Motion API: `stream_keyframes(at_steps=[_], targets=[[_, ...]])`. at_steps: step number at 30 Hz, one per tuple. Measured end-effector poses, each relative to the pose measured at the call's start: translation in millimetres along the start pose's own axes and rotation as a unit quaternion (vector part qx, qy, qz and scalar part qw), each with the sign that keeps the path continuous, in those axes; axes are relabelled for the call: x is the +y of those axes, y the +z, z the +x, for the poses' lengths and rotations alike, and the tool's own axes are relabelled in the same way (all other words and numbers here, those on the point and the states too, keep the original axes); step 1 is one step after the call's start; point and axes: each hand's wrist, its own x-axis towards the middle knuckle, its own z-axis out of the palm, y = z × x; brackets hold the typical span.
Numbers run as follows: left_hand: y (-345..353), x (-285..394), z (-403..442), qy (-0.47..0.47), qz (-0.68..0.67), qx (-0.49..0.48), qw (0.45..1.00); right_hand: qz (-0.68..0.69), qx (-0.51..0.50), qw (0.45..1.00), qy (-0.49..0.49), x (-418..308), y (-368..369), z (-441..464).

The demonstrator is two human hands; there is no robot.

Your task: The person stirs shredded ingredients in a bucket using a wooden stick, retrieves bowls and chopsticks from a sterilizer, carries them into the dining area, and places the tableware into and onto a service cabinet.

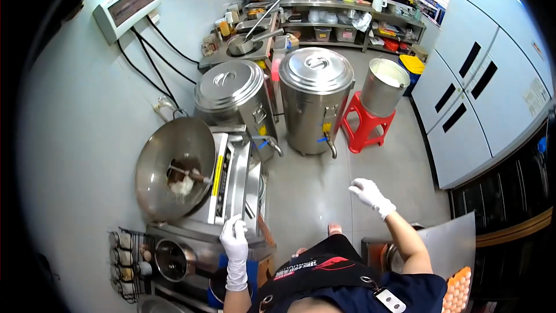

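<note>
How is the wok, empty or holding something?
Not empty: the wok holds a white clump low down, though much of its inside shows bare.

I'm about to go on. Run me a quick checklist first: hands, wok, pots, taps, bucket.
1. Both hands gloved: ok; left hand and right hand wear white gloves.
2. Left hand free: cannot tell; its fingers are bunched.
3. Wok empty: not ok; a white mass lies inside.
4. Tall pots covered: ok; wall-side pot and stool-side pot have lids.
5. Pot taps shut: cannot tell; handle positions don't settle it.
6. Bucket covered: not ok; it stands open-topped on the red stool.
</note>
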Motion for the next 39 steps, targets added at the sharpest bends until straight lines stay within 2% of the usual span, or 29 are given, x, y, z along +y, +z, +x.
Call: stream_keyframes(at_steps=[2,4,6,8,12,15,18,19,22,23,26,27,30,31,34,35,36,37,38,39], targets=[[13.7,-11.7,18.8,-0.020,-0.020,0.039,0.999,0.002,0.052,0.999,-0.015,29.8,-26.0,65.6],[28.5,-26.6,33.1,-0.051,0.005,0.070,0.996,0.068,0.105,0.992,-0.020,48.3,-49.9,141.6],[49.5,-39.9,45.0,-0.080,0.028,0.113,0.990,0.042,0.140,0.988,-0.055,59.5,-68.9,231.0],[75.3,-46.2,56.4,-0.157,0.024,0.147,0.976,0.066,0.156,0.979,-0.111,59.1,-85.5,323.5],[141.3,-43.8,85.3,-0.250,0.033,0.205,0.946,-0.054,0.228,0.962,-0.141,89.3,-79.8,521.7],[189.9,-21.4,113.1,-0.272,0.063,0.226,0.933,-0.183,0.219,0.931,-0.227,109.5,-81.7,633.3],[226.0,-9.1,130.5,-0.290,0.095,0.244,0.921,-0.098,0.121,0.974,-0.163,88.6,-96.2,665.4],[236.6,-6.0,135.3,-0.293,0.103,0.247,0.918,-0.196,0.029,0.958,-0.206,87.1,-104.0,681.6],[265.3,-9.5,145.9,-0.325,0.071,0.253,0.908,-0.164,0.020,0.948,-0.273,104.2,-94.3,711.8],[273.4,-10.9,149.0,-0.342,0.052,0.248,0.905,-0.115,0.009,0.949,-0.293,109.8,-94.0,718.1],[300.5,-4.4,166.6,-0.375,0.038,0.257,0.890,-0.053,-0.017,0.953,-0.296,117.7,-96.6,724.2],[306.1,1.3,173.1,-0.381,0.025,0.250,0.890,-0.001,-0.061,0.966,-0.252,115.7,-100.4,725.8],[316.3,11.0,181.1,-0.370,0.031,0.240,0.897,0.004,-0.114,0.976,-0.188,108.4,-108.9,725.5],[316.4,10.5,178.2,-0.366,0.035,0.242,0.898,0.019,-0.122,0.973,-0.193,110.0,-109.5,727.5],[312.9,2.4,163.7,-0.365,0.043,0.248,0.896,0.004,-0.048,0.961,-0.274,107.0,-115.5,726.9],[309.5,2.0,158.3,-0.368,0.032,0.253,0.894,-0.027,0.006,0.945,-0.327,103.3,-129.8,726.9],[307.6,4.3,156.8,-0.372,0.020,0.259,0.891,-0.034,-0.018,0.936,-0.350,83.6,-155.9,728.0],[305.6,5.5,153.6,-0.370,0.022,0.262,0.891,0.168,-0.100,0.947,-0.255,77.5,-168.3,730.7],[303.4,4.6,149.8,-0.368,0.010,0.264,0.892,0.146,-0.035,0.936,-0.317,48.7,-202.2,713.7],[300.9,-1.1,143.8,-0.367,0.007,0.266,0.891,0.215,-0.048,0.949,-0.227,33.8,-223.2,709.9]])
